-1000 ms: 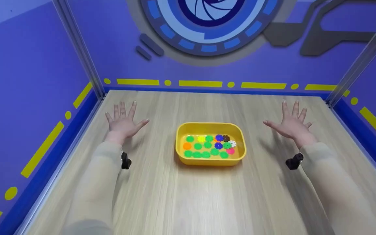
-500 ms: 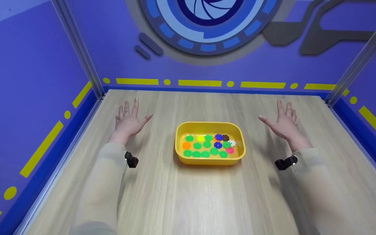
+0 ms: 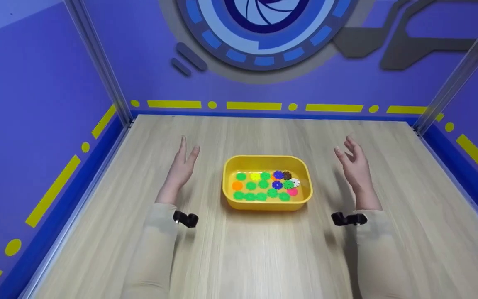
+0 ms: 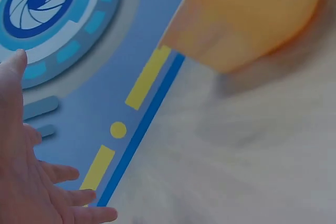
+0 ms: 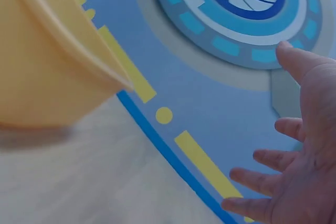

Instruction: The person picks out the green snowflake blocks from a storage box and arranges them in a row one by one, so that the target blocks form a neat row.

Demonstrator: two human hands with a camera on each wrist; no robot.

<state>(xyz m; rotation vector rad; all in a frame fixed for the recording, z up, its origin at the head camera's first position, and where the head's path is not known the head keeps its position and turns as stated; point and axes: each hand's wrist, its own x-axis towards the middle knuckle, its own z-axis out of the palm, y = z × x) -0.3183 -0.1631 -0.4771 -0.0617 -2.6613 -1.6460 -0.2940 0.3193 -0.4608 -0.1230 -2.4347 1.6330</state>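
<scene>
A yellow plastic tray (image 3: pixel 266 205) of coloured gear-shaped pieces (image 3: pixel 264 185) sits mid-bench (image 3: pixel 239 257). The left hand (image 3: pixel 181 168) and right hand (image 3: pixel 356 166) flank it, palms inward, fingers wide, holding nothing, apparently framing its short sides.

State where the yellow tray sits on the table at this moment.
In the head view the yellow tray rests mid-table, between the open left hand and right hand, touching neither.

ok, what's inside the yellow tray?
The tray holds small gear-shaped discs in one loose layer: mostly green, plus blue, orange, yellow, pink, brown and white. A few overlap, so anything beneath them is hidden.
</scene>
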